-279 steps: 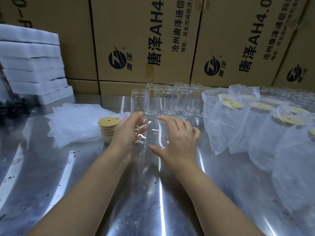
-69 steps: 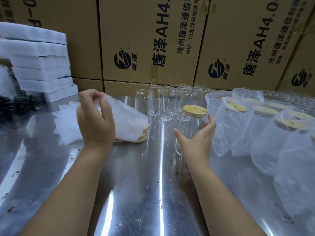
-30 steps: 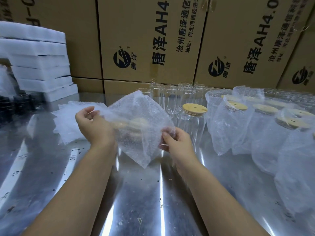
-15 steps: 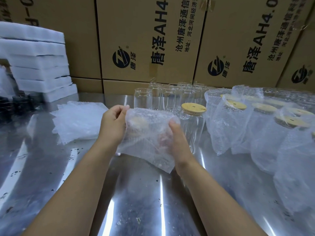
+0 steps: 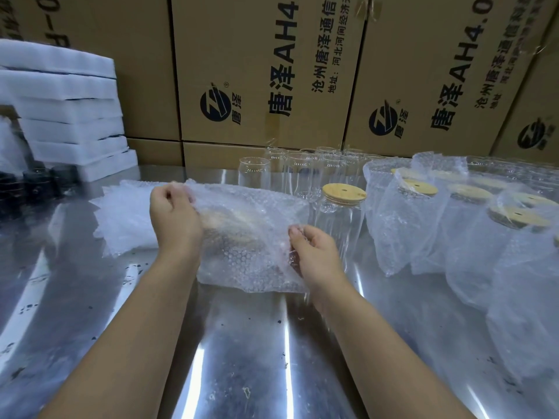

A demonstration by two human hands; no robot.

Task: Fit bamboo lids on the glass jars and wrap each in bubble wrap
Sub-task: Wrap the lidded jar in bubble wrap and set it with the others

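Observation:
Both hands hold one bubble wrap bag (image 5: 251, 234) just above the steel table (image 5: 242, 343). My left hand (image 5: 174, 219) pinches its upper left edge, and my right hand (image 5: 314, 255) pinches its lower right edge. To the right of the bag stands a glass jar (image 5: 338, 225) with a round bamboo lid (image 5: 344, 193) fitted on it. The stack of loose bamboo lids shows only faintly through the bag. Several open glass jars (image 5: 302, 173) stand behind.
A pile of flat bubble wrap bags (image 5: 124, 219) lies at the left. Several wrapped, lidded jars (image 5: 453, 222) crowd the right side. White foam sheets (image 5: 66, 113) are stacked at the far left, and cardboard boxes (image 5: 257, 71) wall off the back.
The lidded jar now stands alone on the table. My hands have moved apart along the bag, spreading it wider; the left hand went up and left, the right hand down and right.

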